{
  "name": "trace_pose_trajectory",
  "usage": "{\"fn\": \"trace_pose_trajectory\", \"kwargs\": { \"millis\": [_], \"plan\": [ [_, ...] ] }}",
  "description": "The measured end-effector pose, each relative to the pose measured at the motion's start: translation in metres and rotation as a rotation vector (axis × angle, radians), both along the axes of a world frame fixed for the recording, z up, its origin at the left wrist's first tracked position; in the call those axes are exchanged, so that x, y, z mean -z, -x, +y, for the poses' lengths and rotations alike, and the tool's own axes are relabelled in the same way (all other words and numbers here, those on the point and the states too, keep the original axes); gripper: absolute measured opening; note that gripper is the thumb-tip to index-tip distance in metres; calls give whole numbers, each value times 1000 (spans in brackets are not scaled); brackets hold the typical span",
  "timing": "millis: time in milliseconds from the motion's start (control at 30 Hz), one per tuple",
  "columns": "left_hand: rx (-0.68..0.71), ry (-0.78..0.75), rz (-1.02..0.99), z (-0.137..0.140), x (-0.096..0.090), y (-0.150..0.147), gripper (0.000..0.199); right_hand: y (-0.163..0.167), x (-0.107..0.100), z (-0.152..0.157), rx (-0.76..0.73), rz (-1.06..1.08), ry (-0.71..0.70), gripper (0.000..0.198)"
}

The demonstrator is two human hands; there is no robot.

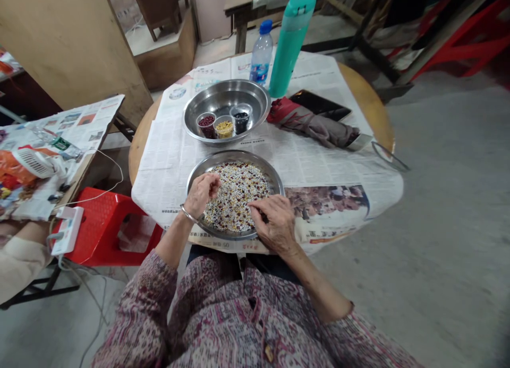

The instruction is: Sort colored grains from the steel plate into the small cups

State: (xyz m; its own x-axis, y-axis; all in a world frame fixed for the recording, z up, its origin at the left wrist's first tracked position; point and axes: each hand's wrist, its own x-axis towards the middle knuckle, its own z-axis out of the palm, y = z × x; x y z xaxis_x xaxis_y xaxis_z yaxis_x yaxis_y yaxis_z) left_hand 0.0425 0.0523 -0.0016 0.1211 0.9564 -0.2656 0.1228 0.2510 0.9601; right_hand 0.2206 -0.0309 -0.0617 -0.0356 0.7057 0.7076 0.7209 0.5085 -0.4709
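Observation:
A shallow steel tray (pixel 283 190) of mixed white grains and red, yellow and dark beans (pixel 235 195) lies in front of me. Over its left rim is my left hand (pixel 202 194), with a bangle at the wrist and the fingers curled closed. My right hand (pixel 274 219) reaches over the right rim, thumb and fingers drawn together low above the grains. What either hand holds, if anything, is too small to see. Behind the tray stands a steel basin (pixel 255 100) with cups of red beans (pixel 206 125), yellow beans (pixel 224 128) and black beans (pixel 241 121).
Newspaper (pixel 159 166) covers the round table. Toward the back are a water bottle (pixel 261 54), a teal flask (pixel 290 44), a dark phone or tablet (pixel 321 105) and a folded umbrella (pixel 314 125). A red stool (pixel 107 224) with a power strip (pixel 68 230) stands at left, near a seated person's legs.

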Motion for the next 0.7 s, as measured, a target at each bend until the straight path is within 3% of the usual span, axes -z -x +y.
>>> {"fn": "trace_pose_trajectory", "kwargs": {
  "millis": [67, 233, 333, 500, 700],
  "plan": [
    [51, -32, 75, -2, -1, 4, 12, 0, 0, 0, -2, 2, 3, 11],
    [207, -367, 638, -8, 8, 8, 8, 0, 0, -1, -6, 21, 18, 12],
    [245, -459, 847, -10, 14, 6, 12, 0, 0, -1, -4, 16, 29, 12],
    [289, -427, 1005, -12, 9, 2, 15, 0, 1, 0, 1, 6, 15, 11],
    [324, -444, 1024, -13, 4, -1, 15, 0, 1, 0, 3, 7, 16, 10]
  ]
}}
